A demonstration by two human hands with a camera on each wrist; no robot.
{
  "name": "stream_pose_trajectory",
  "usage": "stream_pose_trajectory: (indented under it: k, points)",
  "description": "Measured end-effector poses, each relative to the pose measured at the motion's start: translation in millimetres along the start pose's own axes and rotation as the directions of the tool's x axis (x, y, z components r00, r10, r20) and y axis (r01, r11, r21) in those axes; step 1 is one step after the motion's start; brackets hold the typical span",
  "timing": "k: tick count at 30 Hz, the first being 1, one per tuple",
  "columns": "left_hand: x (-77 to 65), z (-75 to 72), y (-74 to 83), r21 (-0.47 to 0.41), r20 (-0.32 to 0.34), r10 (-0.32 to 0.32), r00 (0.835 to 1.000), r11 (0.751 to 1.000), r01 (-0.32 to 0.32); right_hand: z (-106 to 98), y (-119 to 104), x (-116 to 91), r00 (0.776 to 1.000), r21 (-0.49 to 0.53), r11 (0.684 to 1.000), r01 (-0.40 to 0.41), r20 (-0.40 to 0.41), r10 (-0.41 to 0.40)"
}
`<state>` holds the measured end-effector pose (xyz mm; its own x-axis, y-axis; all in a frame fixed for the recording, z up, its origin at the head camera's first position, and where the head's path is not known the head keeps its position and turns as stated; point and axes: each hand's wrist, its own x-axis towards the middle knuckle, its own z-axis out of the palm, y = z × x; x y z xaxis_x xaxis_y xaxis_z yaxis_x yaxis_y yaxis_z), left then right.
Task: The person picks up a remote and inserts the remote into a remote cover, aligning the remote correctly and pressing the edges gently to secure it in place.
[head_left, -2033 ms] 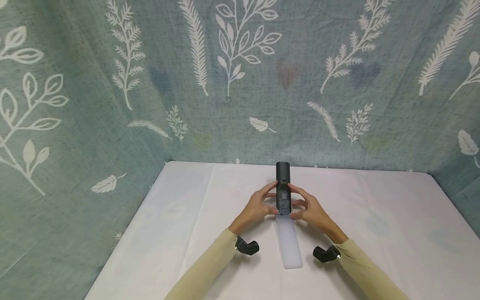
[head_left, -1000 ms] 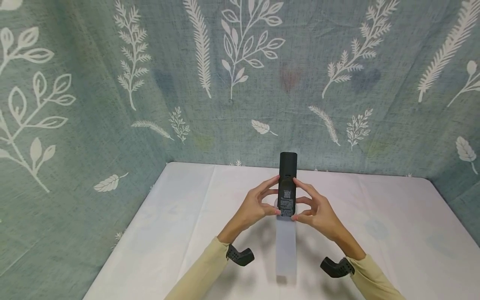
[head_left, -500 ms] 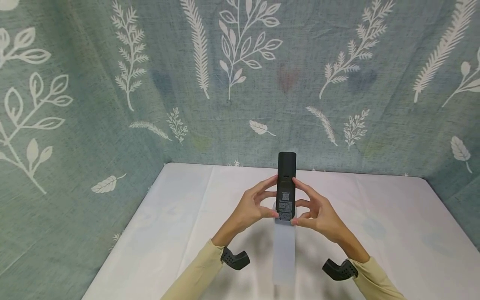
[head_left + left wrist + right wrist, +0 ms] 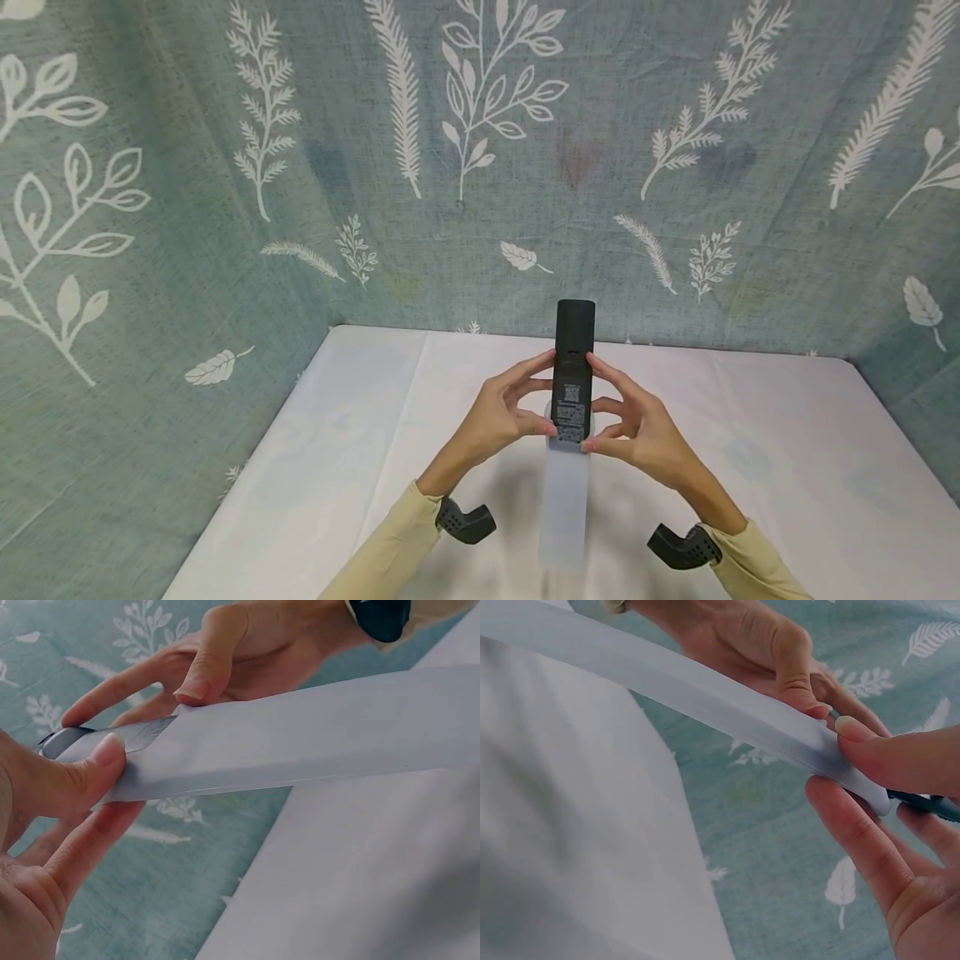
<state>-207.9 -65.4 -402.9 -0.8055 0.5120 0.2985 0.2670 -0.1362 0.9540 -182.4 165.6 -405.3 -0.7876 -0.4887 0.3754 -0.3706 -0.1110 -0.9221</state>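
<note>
Remote: black remote (image 4: 574, 367), held up near mid-table, lower end at the top of a pale cover (image 4: 566, 508); printed label (image 4: 571, 414) turned toward the head camera.
Cover: long, whitish, slightly see-through; runs down from the remote toward the person. Rounded edge shows to either side of the remote's lower part.
Left hand: left hand (image 4: 502, 408) pinches the cover's upper end, thumb on top, finger beneath; fingertip at the remote's left edge. Narrow grip.
Right hand: right hand (image 4: 633, 417) mirrors it on the other edge, likewise a narrow pinch, thumb low, a fingertip higher against the remote.
Head view only: full length of the remote, and the cover's lower end.
Left wrist view: slanted cover edge crossing the remote's label; cover bowed, raised above the table at the hands.
Right wrist view: cover's side and thickness, right finger under its edge; only a dark sliver of remote past the thumb.
Unclear: how far the remote sits inside the cover; whether the cover's lower end touches the table.
Wrists: black cameras (image 4: 467, 522) at both, beside yellowish sleeves (image 4: 386, 546).
Ground: white table (image 4: 337, 467); behind it, grey-green cloth (image 4: 420, 250) with white leaf prints.
</note>
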Motion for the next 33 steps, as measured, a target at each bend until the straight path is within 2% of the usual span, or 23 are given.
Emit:
stream_pose_trajectory:
  k: [6,12,18,27,33]
  points:
    - [-0.6,2.1,5.6,0.004,0.006,0.028,1.0,1.0,-0.028,0,-6,0,1.0,-0.026,1.0,0.014,-0.009,-0.014]
    - [-2.3,0.9,9.5,0.017,0.006,0.053,0.999,0.998,-0.053,2,-10,3,0.998,-0.058,0.996,0.07,-0.002,-0.07]
    - [-5.0,-0.5,13.4,0.023,0.001,0.057,0.998,0.998,-0.057,5,-12,4,0.996,-0.047,0.995,0.093,0.002,-0.093]
    - [-7.0,-0.5,14.6,0.032,-0.012,0.059,0.998,0.998,-0.058,7,-13,4,0.996,-0.061,0.994,0.088,-0.005,-0.088]
    - [-8.9,0.1,19.5,0.042,-0.019,0.033,0.999,0.999,-0.032,7,-13,4,0.997,-0.043,0.996,0.082,-0.002,-0.082]
